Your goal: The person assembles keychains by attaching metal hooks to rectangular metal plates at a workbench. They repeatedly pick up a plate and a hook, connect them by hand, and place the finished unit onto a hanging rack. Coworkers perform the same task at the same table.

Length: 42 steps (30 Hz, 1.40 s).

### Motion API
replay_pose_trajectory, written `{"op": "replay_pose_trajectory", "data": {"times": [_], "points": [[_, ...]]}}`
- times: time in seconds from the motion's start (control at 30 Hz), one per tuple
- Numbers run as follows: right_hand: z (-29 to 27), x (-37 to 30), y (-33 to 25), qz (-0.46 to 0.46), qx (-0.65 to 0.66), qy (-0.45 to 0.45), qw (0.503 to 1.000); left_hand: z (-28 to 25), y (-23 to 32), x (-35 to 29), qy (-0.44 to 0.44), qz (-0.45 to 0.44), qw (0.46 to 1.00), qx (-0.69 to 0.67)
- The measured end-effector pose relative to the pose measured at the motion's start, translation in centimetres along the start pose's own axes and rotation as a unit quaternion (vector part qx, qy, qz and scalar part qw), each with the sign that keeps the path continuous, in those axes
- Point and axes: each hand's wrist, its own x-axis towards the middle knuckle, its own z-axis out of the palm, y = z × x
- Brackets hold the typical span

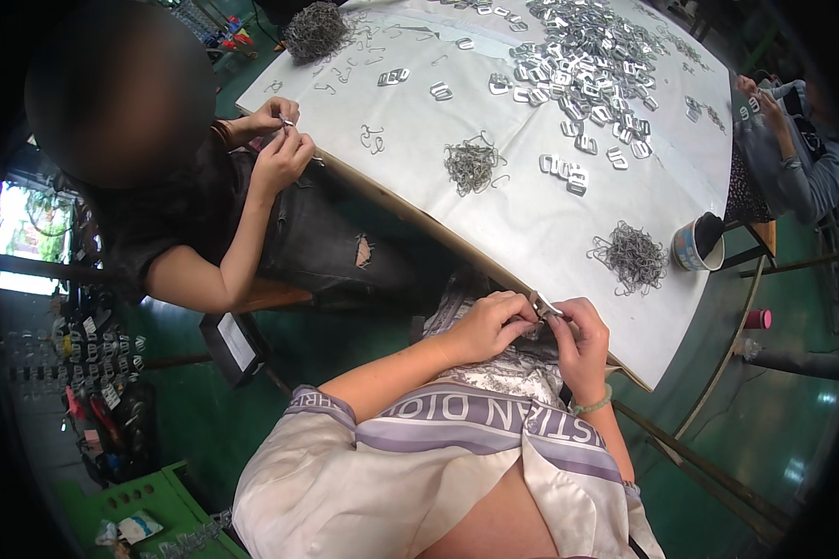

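Note:
Close to the table's near edge, my left hand [494,326] and my right hand [584,347] meet with bent, pinching fingers. Between their fingertips is a small silver metal buckle [544,305], partly covered by the fingers. Whether a wire piece is fitted to it is too small to tell. Just beyond my right hand lies a pile of bent wire hooks [630,259] on the white-covered table [569,252]. Another heap of wire hooks [473,166] sits farther left. Several loose buckles [566,173] lie beyond, below a large spread of silver buckles [587,70].
A cup [688,247] with something dark in it stands at the table's right edge. A co-worker [242,205] sits at left, holding a small piece. Another person [792,140] handles buckles at right. A dense wire pile [315,33] lies at the far left corner.

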Motion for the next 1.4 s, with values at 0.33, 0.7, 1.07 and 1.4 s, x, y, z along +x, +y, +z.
{"op": "replay_pose_trajectory", "data": {"times": [0.33, 0.7, 1.07, 1.4], "points": [[-0.3, -2.4, 1.1, -0.014, -0.037, 0.026, 0.999, -6.3, -7.5, 9.9, 0.146, -0.016, 0.844, 0.516], [-0.9, -3.6, 1.5, -0.008, -0.019, 0.035, 0.999, -10.7, -12.5, 16.3, 0.237, -0.095, 0.805, 0.535], [-1.6, -2.4, 1.8, -0.009, -0.021, 0.041, 0.999, -7.5, -11.6, 19.3, 0.217, -0.053, 0.832, 0.508], [-1.8, -1.7, 2.1, -0.017, -0.014, 0.026, 0.999, -9.3, -12.0, 16.1, 0.228, -0.04, 0.813, 0.535]]}}
